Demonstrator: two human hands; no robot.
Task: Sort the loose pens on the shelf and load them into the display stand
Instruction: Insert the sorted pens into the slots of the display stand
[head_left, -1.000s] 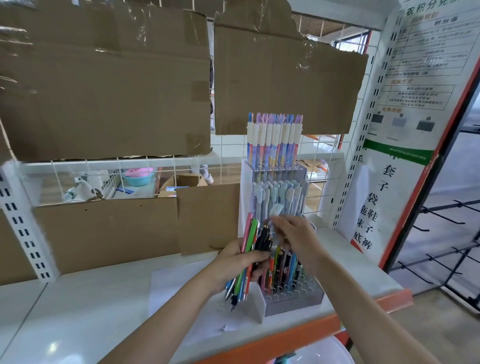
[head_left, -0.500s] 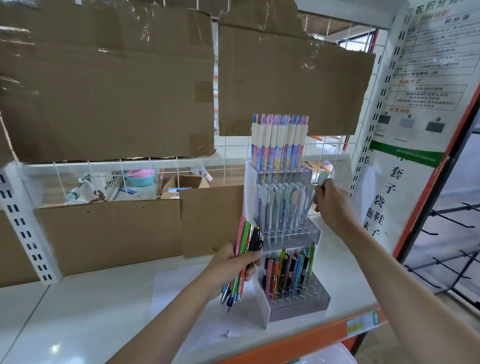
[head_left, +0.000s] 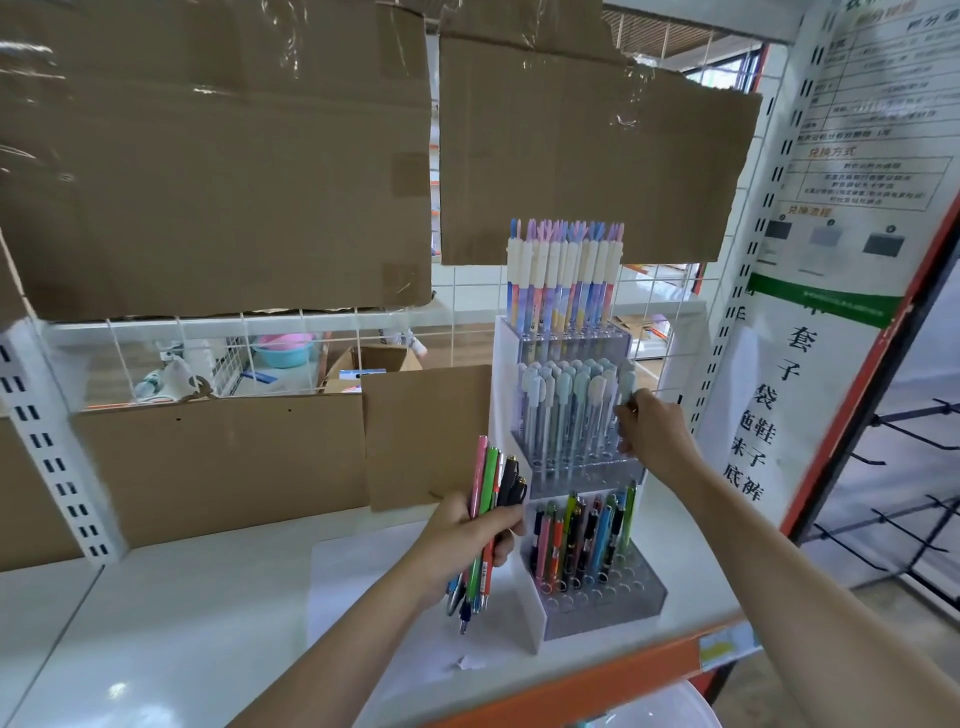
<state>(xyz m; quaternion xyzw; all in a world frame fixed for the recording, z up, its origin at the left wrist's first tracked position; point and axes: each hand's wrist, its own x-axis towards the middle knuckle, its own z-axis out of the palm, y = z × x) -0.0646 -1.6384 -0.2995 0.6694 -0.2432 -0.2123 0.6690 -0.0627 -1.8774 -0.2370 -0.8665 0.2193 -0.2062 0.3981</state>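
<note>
Head view, left grip: my left hand (head_left: 470, 535) is wrapped round a bundle of loose pens (head_left: 485, 514), fingers curled across the barrels, thumb side toward the stand.
Head view, bundle: the pens stand nearly upright in that grip, pink, green and black tops above the fist, tips sticking out below it, just left of the display stand (head_left: 582, 525).
Head view, right grip: my right hand (head_left: 652, 434) pinches one pale blue-capped pen (head_left: 627, 387) at the right edge of the stand's middle tier; the cap shows above my fingertips (head_left: 626, 410), the barrel is mostly hidden by the hand.
Head view, middle tier: pale capped pens (head_left: 563, 410) stand packed together directly left of the right grip.
Head view, top tier: a row of pastel pens with white collars (head_left: 566, 275) rises above the right grip.
Head view, bottom tier: mixed coloured pens (head_left: 584, 538) stand in the holed base, below the right grip and just right of the left grip; the front holes are unfilled.
Head view, shelf: the stand sits on a white shelf (head_left: 182, 597) with an orange front edge, on a sheet of white paper (head_left: 358, 582) that lies under the left grip.
Head view, behind: cardboard panels (head_left: 218, 156) hang on a wire grid beyond both grips.
</note>
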